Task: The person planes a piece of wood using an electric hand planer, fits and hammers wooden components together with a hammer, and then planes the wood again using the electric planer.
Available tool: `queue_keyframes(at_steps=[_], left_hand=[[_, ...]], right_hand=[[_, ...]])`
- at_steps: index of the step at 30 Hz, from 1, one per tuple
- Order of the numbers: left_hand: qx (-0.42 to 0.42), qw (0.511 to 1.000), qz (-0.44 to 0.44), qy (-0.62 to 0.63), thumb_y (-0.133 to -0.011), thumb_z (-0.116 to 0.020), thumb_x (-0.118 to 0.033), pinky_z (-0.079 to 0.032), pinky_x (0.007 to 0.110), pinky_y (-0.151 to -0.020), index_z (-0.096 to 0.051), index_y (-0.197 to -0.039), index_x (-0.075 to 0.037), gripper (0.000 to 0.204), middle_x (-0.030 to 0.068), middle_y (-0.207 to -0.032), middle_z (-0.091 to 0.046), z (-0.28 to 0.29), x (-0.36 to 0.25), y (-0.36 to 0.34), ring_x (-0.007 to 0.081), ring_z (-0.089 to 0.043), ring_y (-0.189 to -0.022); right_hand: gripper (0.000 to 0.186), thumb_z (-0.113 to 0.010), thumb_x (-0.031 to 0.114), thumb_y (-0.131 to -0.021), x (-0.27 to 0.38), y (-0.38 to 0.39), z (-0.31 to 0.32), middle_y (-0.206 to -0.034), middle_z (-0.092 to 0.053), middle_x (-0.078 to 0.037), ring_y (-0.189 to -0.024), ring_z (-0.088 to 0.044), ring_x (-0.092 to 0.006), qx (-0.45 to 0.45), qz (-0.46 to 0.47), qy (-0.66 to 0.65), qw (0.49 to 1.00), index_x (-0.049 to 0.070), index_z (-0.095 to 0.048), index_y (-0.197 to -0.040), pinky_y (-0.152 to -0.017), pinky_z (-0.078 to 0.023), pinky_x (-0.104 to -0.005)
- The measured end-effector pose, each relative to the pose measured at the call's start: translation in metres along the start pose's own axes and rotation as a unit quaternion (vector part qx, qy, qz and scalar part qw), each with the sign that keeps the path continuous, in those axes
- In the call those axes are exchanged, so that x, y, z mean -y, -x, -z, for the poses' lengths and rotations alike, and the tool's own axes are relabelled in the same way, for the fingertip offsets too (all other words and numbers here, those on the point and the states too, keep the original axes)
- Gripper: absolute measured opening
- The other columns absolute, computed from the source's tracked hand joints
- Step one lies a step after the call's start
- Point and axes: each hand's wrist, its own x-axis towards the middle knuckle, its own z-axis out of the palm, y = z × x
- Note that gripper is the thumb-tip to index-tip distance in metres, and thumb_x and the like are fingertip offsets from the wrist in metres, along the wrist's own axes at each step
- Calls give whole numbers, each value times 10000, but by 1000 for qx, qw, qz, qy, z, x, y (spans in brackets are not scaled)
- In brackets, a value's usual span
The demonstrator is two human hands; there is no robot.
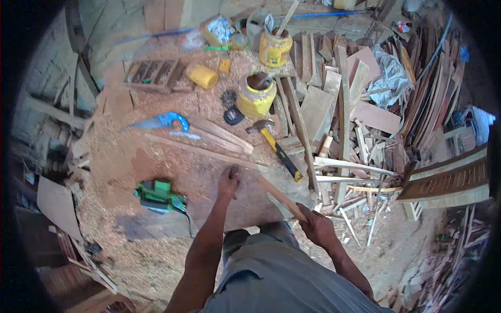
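1. Wooden strip (282, 195) slants over the right side of the counter (209, 209), fingers of the right hand (318, 228) clamped on its near end.
2. Left hand (228, 183) is near the far end; can't tell if its fingers hold anything.
3. Green planer (159, 195) sits off left.

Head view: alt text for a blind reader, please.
A person's right hand grips a thin wooden strip, the left hand nearby, over a shaving-strewn work surface. Around lie a green power tool, a blue-handled saw, a hammer and yellow containers.
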Motion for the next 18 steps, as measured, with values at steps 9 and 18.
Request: queue_keyframes(at_steps=[9, 18], left_hand=[[-126, 835, -417, -335, -841, -708, -235, -371, 516, -1071, -279, -1528, -69, 827, 293, -1355, -505, -30, -158, 170, 408, -505, -1260], [-189, 905, -214, -317, -858, -681, -299, -543, 497, -734, -217, -1530, -34, 859, 263, -1062, -657, 83, -87, 274, 412, -655, -934]], right_hand=[[472, -664, 218, -873, 50, -61, 57, -857, -626, -80, -768, -669, -283, 2, 222, 311, 924, 283, -575, -1332, -636, -539, -419], [311, -641, 173, -787, 275, -111, -15, -1104, -631, -126, -1113, -582, -291, -29, 639, 366, 676, 97, -690, -1084, -975, -450, -498]])
